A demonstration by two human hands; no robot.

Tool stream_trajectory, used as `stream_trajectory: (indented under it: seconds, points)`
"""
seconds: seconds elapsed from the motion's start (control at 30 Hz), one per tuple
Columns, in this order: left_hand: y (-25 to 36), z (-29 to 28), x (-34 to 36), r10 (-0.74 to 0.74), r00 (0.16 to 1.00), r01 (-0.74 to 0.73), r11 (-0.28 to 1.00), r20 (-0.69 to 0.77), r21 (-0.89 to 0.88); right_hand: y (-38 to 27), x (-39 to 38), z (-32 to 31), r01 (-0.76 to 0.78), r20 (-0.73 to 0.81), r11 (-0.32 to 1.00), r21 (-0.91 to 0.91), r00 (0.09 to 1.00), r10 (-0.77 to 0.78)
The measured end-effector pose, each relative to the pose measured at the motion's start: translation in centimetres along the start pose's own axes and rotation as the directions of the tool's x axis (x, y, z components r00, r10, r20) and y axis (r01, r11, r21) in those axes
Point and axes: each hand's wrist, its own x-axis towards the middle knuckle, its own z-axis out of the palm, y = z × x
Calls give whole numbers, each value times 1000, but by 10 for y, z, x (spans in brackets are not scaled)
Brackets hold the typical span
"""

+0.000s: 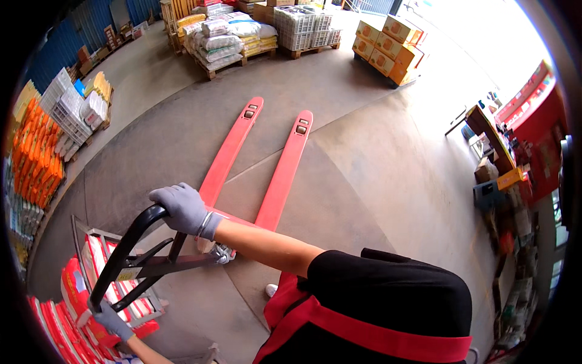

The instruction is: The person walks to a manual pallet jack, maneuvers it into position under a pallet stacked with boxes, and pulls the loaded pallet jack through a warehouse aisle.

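Observation:
Both of my hands wear grey gloves and are closed round the black loop handle [115,255] of a pallet jack. My right hand [185,209] wraps its upper end, with that arm stretched across in front of me. Lower down at the left, my left hand [111,320] grips the other end of the loop. The handle tilts toward the left. Two red forks [282,173] reach away from me over the floor, with no load on them and small rollers near their tips.
Red-and-white sacks [76,288] and a metal-framed cart [154,303] stand close by my left hand. Orange sacks [39,161] line the far left. Ahead are pallets of white sacks [218,45] and stacked yellow cartons [391,45]. A cluttered table [494,136] stands right.

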Motion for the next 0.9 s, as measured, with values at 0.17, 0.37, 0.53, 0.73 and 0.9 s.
stream_trajectory:
  seconds: [0.17,0.37,0.53,0.73,0.9]
  points:
    - [-101,55,84,121,983,-81,961,139,-264,3,-12,69,-6,-76,999,-49,997,2]
    - [-192,124,111,133,991,-135,986,-30,-101,44,-28,150,-25,-105,992,-125,994,12]
    - [-214,153,125,145,989,-143,970,-4,-199,75,-20,208,-38,-128,989,-140,992,20]
    - [-257,208,175,36,999,-31,963,16,-269,104,-11,263,-40,-189,985,-168,982,7]
    - [-269,237,205,87,996,-73,950,34,-302,126,10,296,-49,-239,972,-230,971,-7]
